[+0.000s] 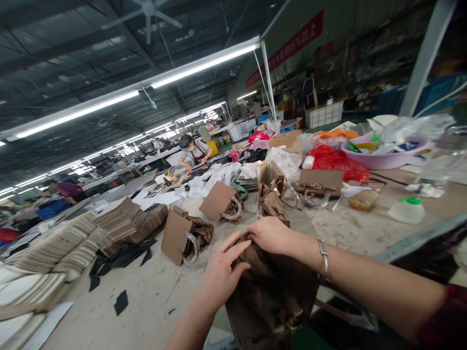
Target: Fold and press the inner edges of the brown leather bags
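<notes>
A dark brown fabric bag piece (pixel 272 291) stands on the table edge in front of me. My left hand (pixel 222 272) presses against its left side, fingers stretched out and resting on the fabric. My right hand (pixel 270 235) closes over the bag's top edge, fingers curled round the material; a metal bracelet (pixel 323 257) sits on that wrist. Just beyond lie several tan bag parts with wrapped handles (pixel 184 238), (pixel 222 201), (pixel 272 194).
Stacks of tan and cream cut panels (pixel 73 243) fill the left of the worn table (pixel 146 296). A lilac basin (pixel 383 155), a small white bottle with a green cap (pixel 406 210) and red plastic bags (pixel 337 163) lie right. Other people work at distant tables (pixel 193 150).
</notes>
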Available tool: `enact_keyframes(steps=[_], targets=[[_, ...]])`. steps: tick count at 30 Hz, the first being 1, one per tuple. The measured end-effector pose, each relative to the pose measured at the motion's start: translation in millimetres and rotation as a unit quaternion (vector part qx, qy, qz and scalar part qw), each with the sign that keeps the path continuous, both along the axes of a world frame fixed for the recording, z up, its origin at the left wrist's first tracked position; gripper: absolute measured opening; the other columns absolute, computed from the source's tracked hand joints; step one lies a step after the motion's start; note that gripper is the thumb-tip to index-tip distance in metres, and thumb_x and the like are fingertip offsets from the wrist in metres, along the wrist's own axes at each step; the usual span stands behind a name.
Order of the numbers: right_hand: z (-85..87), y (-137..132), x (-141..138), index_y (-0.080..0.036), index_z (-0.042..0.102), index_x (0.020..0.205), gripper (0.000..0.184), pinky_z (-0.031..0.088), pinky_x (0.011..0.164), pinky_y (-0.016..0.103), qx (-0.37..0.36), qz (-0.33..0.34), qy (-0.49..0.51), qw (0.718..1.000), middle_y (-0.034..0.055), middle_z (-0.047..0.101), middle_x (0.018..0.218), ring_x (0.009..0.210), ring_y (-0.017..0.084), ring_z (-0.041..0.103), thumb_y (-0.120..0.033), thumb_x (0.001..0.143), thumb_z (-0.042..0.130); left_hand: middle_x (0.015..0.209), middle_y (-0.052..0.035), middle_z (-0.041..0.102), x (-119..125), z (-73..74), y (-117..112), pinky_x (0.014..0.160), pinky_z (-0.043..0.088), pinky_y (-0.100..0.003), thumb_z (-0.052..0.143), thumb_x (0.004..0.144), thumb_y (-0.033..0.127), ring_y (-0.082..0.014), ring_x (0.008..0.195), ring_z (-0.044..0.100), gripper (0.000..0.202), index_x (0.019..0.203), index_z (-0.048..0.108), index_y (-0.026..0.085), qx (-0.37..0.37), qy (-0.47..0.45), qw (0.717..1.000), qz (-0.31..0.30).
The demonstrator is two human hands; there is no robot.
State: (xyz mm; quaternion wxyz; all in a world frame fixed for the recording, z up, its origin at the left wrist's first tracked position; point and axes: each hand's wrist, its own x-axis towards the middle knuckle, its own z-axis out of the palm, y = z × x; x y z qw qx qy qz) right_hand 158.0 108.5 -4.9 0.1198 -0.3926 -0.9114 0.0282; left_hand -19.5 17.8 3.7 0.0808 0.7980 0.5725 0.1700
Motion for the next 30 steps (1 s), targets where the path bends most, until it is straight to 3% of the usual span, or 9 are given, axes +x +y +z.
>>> enact_keyframes(steps=[3, 6, 10, 16, 20, 22, 25, 27, 30], targets=[[-0.7, -4, 0, -0.019, 0.069, 0.084, 0.030, 0.048, 0.069, 0.029, 0.009, -0.042, 0.001, 0.999, 0.0092, 0.071, 0.083, 0.080, 0.023, 0.066, -0.030, 0.087, 0.041, 0.151, -0.0006, 0.024, 5, 6.0, -12, 0.112, 0.026, -0.046, 0.066, 0.071, 0.019, -0.0267, 0.138, 0.022, 0.067, 0.133, 0.044, 0.034, -0.022, 0.068, 0.997, 0.002], [1.7, -8, -2, -0.018, 0.069, 0.084, 0.030, 0.049, 0.069, 0.030, 0.005, -0.064, -0.004, 0.998, 0.0105, 0.071, 0.083, 0.081, 0.024, 0.066, -0.028, 0.087, 0.041, 0.150, -0.0031, 0.028, 23, 12.4, -23, 0.112, 0.012, -0.059, 0.061, 0.075, 0.021, -0.0323, 0.140, 0.013, 0.047, 0.121, 0.057, 0.032, -0.031, 0.183, 0.982, -0.023], [5.9, -14, -5, -0.017, 0.069, 0.085, 0.029, 0.049, 0.068, 0.029, 0.002, -0.070, -0.016, 0.997, 0.0110, 0.071, 0.083, 0.079, 0.023, 0.067, -0.026, 0.086, 0.041, 0.141, -0.0128, 0.042, 51, 9.6, -30, 0.112, 0.016, -0.054, 0.044, 0.084, 0.023, -0.0278, 0.136, 0.028, 0.048, 0.131, 0.048, 0.020, -0.084, 0.224, 0.964, -0.120], [4.8, -18, -2, -0.019, 0.070, 0.082, 0.030, 0.049, 0.070, 0.029, 0.000, -0.075, -0.013, 0.997, 0.0095, 0.071, 0.081, 0.080, 0.023, 0.066, -0.029, 0.086, 0.042, 0.133, -0.0261, 0.046, 60, -26.3, -9, 0.108, 0.018, -0.060, 0.069, 0.064, 0.029, -0.0405, 0.128, 0.037, 0.064, 0.124, 0.057, 0.009, -0.165, 0.351, 0.921, -0.025], [3.2, -20, 0, -0.018, 0.070, 0.082, 0.031, 0.049, 0.069, 0.031, 0.000, -0.081, -0.014, 0.997, 0.0104, 0.071, 0.082, 0.079, 0.024, 0.067, -0.029, 0.086, 0.041, 0.091, -0.0190, 0.070, 60, -21.0, -14, 0.079, 0.050, -0.048, 0.076, 0.056, 0.042, -0.0377, 0.088, 0.064, 0.042, 0.091, 0.074, 0.020, -0.258, 0.329, 0.901, -0.113], [2.8, -20, 3, -0.019, 0.070, 0.083, 0.031, 0.049, 0.070, 0.031, -0.002, -0.084, -0.010, 0.996, 0.0102, 0.071, 0.083, 0.081, 0.023, 0.066, -0.029, 0.086, 0.040, 0.076, -0.0102, 0.071, 55, -6.2, -21, 0.065, 0.052, -0.038, 0.069, 0.067, 0.047, -0.0280, 0.072, 0.066, 0.027, 0.081, 0.074, 0.025, -0.217, 0.228, 0.936, -0.157], [2.4, -20, 6, -0.019, 0.069, 0.087, 0.031, 0.048, 0.072, 0.031, -0.006, -0.090, -0.005, 0.996, 0.0099, 0.071, 0.086, 0.083, 0.023, 0.066, -0.030, 0.087, 0.040, 0.082, -0.0038, 0.068, 38, 15.2, -20, 0.071, 0.048, -0.032, 0.054, 0.084, 0.037, -0.0202, 0.079, 0.062, 0.019, 0.080, 0.067, 0.024, -0.009, 0.123, 0.992, -0.034], [2.1, -20, 7, -0.019, 0.069, 0.089, 0.031, 0.048, 0.073, 0.030, -0.008, -0.089, -0.004, 0.996, 0.0100, 0.071, 0.087, 0.084, 0.023, 0.066, -0.031, 0.087, 0.040, 0.085, -0.0032, 0.064, 24, 21.1, -10, 0.077, 0.045, -0.032, 0.054, 0.085, 0.030, -0.0193, 0.085, 0.059, 0.014, 0.081, 0.065, 0.022, 0.079, 0.111, 0.989, 0.062], [1.7, -21, 5, -0.019, 0.069, 0.088, 0.031, 0.048, 0.072, 0.030, -0.012, -0.089, -0.003, 0.996, 0.0099, 0.071, 0.086, 0.084, 0.023, 0.066, -0.034, 0.087, 0.042, 0.088, -0.0024, 0.061, 12, 16.5, 6, 0.081, 0.043, -0.032, 0.063, 0.079, 0.027, -0.0194, 0.089, 0.055, 0.007, 0.084, 0.065, 0.022, 0.113, 0.111, 0.985, 0.075]])
